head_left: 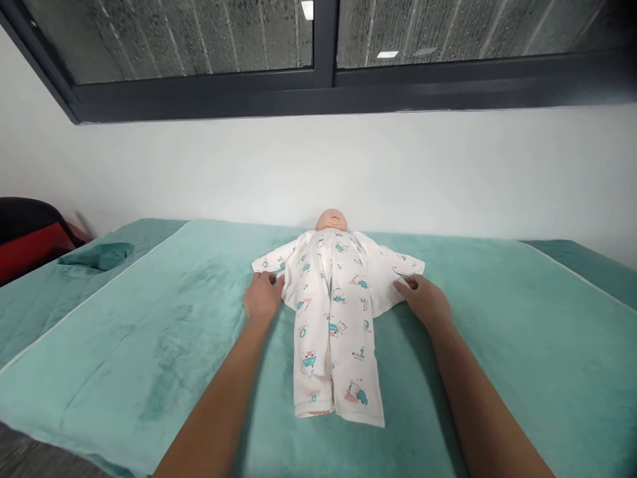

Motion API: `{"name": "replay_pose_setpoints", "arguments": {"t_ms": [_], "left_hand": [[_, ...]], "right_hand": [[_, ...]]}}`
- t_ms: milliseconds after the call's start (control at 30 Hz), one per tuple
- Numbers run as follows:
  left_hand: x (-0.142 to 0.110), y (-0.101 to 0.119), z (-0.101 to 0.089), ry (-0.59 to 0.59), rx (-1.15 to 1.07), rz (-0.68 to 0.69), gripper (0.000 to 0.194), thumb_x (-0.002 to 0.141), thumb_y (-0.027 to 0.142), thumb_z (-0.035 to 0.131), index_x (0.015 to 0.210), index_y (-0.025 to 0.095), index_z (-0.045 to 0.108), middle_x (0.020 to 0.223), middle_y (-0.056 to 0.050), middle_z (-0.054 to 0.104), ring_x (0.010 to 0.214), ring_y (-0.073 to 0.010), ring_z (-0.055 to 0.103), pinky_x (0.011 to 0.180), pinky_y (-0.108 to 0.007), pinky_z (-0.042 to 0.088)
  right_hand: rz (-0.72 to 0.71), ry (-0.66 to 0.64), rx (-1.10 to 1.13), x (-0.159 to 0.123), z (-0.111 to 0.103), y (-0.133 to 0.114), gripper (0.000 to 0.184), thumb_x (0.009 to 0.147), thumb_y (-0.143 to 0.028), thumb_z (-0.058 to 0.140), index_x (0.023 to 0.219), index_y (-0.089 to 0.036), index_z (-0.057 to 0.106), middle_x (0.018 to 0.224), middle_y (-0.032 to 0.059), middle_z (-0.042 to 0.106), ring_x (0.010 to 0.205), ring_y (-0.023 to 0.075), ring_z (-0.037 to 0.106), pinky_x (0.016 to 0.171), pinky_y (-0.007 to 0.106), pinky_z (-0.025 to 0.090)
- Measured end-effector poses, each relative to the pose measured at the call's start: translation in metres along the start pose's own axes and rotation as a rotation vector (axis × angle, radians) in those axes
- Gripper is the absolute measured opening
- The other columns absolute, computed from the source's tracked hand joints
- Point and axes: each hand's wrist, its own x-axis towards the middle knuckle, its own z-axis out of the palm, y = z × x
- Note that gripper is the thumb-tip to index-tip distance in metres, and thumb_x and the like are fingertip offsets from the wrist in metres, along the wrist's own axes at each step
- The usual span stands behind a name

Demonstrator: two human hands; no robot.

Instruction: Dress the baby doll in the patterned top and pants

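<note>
A baby doll lies on its back on a teal towel, head toward the wall. It wears a white printed romper with sleeves spread out to both sides. My left hand rests on the doll's sleeve end at the left, fingers curled onto the fabric. My right hand lies on the other sleeve end, fingers pressing the cloth edge. Whether either hand pinches the cloth is hard to see.
The towel covers a padded table against a white wall, under a dark-framed window. A folded teal cloth lies at the far left. A red and black object sits beyond the table's left edge.
</note>
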Motion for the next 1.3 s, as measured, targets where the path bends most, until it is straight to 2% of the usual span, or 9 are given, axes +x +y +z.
{"name": "replay_pose_setpoints", "arguments": {"t_ms": [167, 300, 367, 533, 600, 733, 867, 1100, 1300], "left_hand": [[-0.009, 0.0, 0.003, 0.042, 0.018, 0.047, 0.03, 0.092, 0.046, 0.04, 0.094, 0.023, 0.059, 0.09, -0.006, 0.068, 0.083, -0.025, 0.064, 0.067, -0.031, 0.039], [-0.012, -0.002, 0.003, 0.097, -0.057, -0.001, 0.028, 0.094, 0.045, 0.037, 0.102, 0.022, 0.051, 0.078, -0.004, 0.065, 0.072, -0.0232, 0.061, 0.062, -0.03, 0.036], [-0.012, -0.003, 0.003, 0.128, -0.12, 0.006, 0.024, 0.094, 0.043, 0.039, 0.101, 0.023, 0.049, 0.081, -0.003, 0.065, 0.072, -0.0215, 0.06, 0.063, -0.029, 0.035], [-0.013, -0.006, 0.003, 0.127, -0.232, 0.038, 0.024, 0.093, 0.047, 0.041, 0.089, 0.024, 0.047, 0.068, 0.002, 0.055, 0.062, -0.0175, 0.052, 0.059, -0.026, 0.031], [-0.014, -0.007, 0.003, 0.11, -0.246, 0.072, 0.026, 0.093, 0.047, 0.041, 0.082, 0.024, 0.047, 0.063, 0.003, 0.05, 0.059, -0.0165, 0.048, 0.058, -0.026, 0.029], [-0.017, -0.007, 0.002, 0.117, -0.37, 0.138, 0.024, 0.093, 0.043, 0.043, 0.082, 0.023, 0.048, 0.063, 0.004, 0.047, 0.059, -0.015, 0.045, 0.059, -0.026, 0.03], [-0.019, -0.002, 0.0, 0.092, -0.638, 0.243, 0.023, 0.092, 0.043, 0.047, 0.083, 0.022, 0.052, 0.071, 0.003, 0.049, 0.067, -0.014, 0.048, 0.066, -0.025, 0.038], [-0.03, 0.033, -0.007, 0.024, -0.879, 0.451, 0.019, 0.095, 0.037, 0.046, 0.092, 0.021, 0.058, 0.094, -0.003, 0.065, 0.09, -0.0174, 0.061, 0.083, -0.031, 0.049], [-0.047, 0.056, -0.012, -0.008, -0.396, 1.101, 0.017, 0.094, 0.022, 0.045, 0.097, 0.02, 0.061, 0.133, -0.012, 0.06, 0.131, -0.0248, 0.049, 0.107, -0.046, 0.042]], "right_hand": [[-0.031, -0.044, 0.622, -0.004, -0.003, -0.027, 0.031, 0.073, -0.051, 0.063, 0.08, -0.021, 0.06, 0.079, 0.0005, 0.061, 0.074, 0.0192, 0.054, 0.067, 0.03, 0.039], [-0.066, -0.148, 1.155, -0.008, -0.02, -0.076, 0.028, 0.072, -0.047, 0.066, 0.083, -0.023, 0.057, 0.076, -0.0016, 0.059, 0.069, 0.0163, 0.053, 0.06, 0.027, 0.04], [-0.191, -0.283, 1.131, -0.012, -0.038, -0.104, 0.023, 0.075, -0.043, 0.067, 0.079, -0.023, 0.057, 0.083, -0.0003, 0.064, 0.075, 0.0172, 0.057, 0.064, 0.028, 0.043], [-0.477, -0.849, 0.618, -0.017, -0.076, -0.154, 0.027, 0.08, -0.048, 0.067, 0.081, -0.021, 0.065, 0.108, 0.0077, 0.069, 0.099, 0.024, 0.063, 0.084, 0.036, 0.048], [-0.456, -0.761, 0.614, -0.011, -0.072, -0.164, 0.034, 0.084, -0.053, 0.059, 0.085, -0.019, 0.066, 0.104, 0.0088, 0.07, 0.085, 0.021, 0.066, 0.075, 0.034, 0.049], [-0.354, -0.301, 0.639, 0.005, -0.027, -0.177, 0.031, 0.088, -0.049, 0.052, 0.08, -0.02, 0.061, 0.089, 0.0049, 0.07, 0.068, 0.015, 0.06, 0.061, 0.028, 0.042], [-0.402, -0.013, 0.34, 0.001, 0.02, -0.183, 0.022, 0.086, -0.04, 0.052, 0.076, -0.022, 0.059, 0.077, 0.0, 0.066, 0.068, 0.0154, 0.054, 0.064, 0.029, 0.035], [-0.365, -0.046, 0.508, -0.001, 0.026, -0.175, 0.015, 0.083, -0.036, 0.054, 0.08, -0.023, 0.061, 0.071, -0.0018, 0.061, 0.066, 0.0149, 0.052, 0.066, 0.028, 0.037], [-0.206, -0.132, 0.92, 0.015, 0.027, -0.163, 0.017, 0.078, -0.039, 0.061, 0.082, -0.022, 0.061, 0.059, -0.004, 0.052, 0.055, 0.0117, 0.045, 0.055, 0.025, 0.035]]}}
